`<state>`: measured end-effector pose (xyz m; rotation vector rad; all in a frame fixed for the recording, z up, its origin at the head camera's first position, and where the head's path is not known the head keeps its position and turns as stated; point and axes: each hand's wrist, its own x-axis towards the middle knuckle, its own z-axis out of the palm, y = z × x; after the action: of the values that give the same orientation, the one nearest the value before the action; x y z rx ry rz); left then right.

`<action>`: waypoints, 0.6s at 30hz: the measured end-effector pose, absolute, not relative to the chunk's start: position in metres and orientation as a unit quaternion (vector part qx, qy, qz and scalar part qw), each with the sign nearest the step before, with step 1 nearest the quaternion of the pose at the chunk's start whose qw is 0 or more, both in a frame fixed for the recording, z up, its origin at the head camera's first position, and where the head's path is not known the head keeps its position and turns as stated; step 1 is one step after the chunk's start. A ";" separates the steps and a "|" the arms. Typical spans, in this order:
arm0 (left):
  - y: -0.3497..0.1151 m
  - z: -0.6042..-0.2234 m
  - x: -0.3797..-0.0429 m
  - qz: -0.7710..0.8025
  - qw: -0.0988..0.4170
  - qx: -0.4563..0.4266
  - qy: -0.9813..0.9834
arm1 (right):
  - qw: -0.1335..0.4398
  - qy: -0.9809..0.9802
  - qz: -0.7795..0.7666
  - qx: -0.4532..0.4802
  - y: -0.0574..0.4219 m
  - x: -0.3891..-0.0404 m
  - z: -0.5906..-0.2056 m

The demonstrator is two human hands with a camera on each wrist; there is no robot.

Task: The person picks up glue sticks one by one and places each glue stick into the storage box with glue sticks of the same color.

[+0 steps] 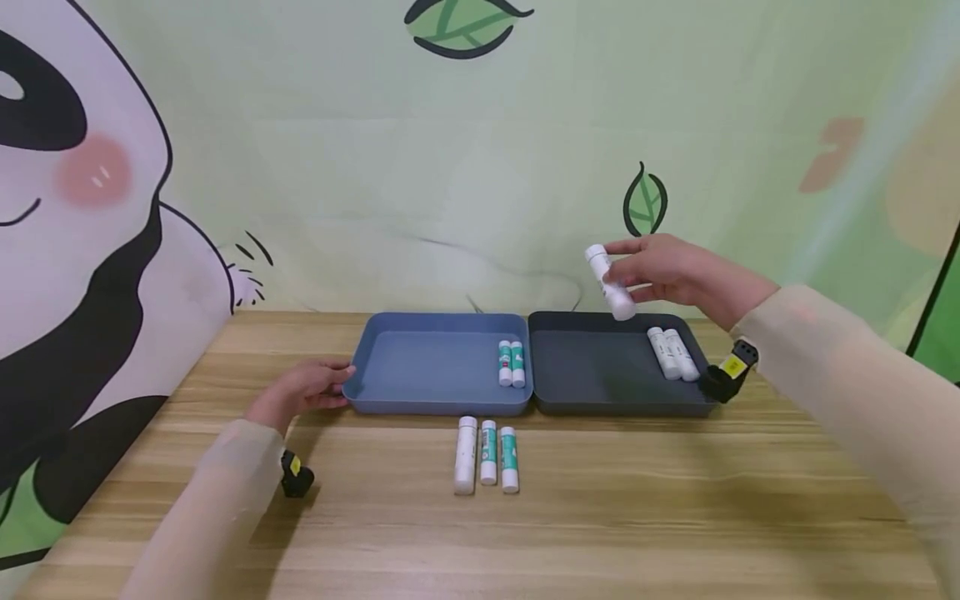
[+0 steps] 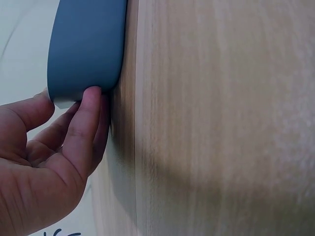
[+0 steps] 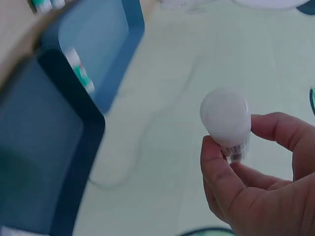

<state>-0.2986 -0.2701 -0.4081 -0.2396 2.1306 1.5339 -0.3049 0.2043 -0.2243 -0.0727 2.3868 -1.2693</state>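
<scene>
From here I see the right hand (image 1: 663, 271) pinching a white plastic cylinder (image 1: 601, 267), long axis tilted, the dark-grey rectangular tray (image 1: 585, 367) below that grip.

And there it was, a barcode-like block of dark lines on the raised white glue stick (image 3: 226, 117), far too blurred to make out! The front teal-labelled glue sticks (image 1: 509, 460) showed print too small to read, and the yellow sticker (image 1: 733, 365) on the right wrist camera (image 1: 723, 385) gave up nothing either: not one word or number was legible!
</scene>
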 end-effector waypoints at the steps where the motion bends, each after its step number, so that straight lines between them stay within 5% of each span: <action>1: -0.270 -0.408 -0.298 0.563 0.250 -0.088 0.783 | 0.212 0.864 -0.456 -0.024 0.206 -0.308 -0.222; 18: -0.270 -0.410 -0.299 0.556 0.251 -0.091 0.787 | 0.192 0.885 -0.423 0.004 0.244 -0.349 -0.258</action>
<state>-0.2990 -0.2704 -0.4097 -0.2489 2.1415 1.5123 -0.3489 0.2442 -0.2579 0.0108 2.4854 -1.1889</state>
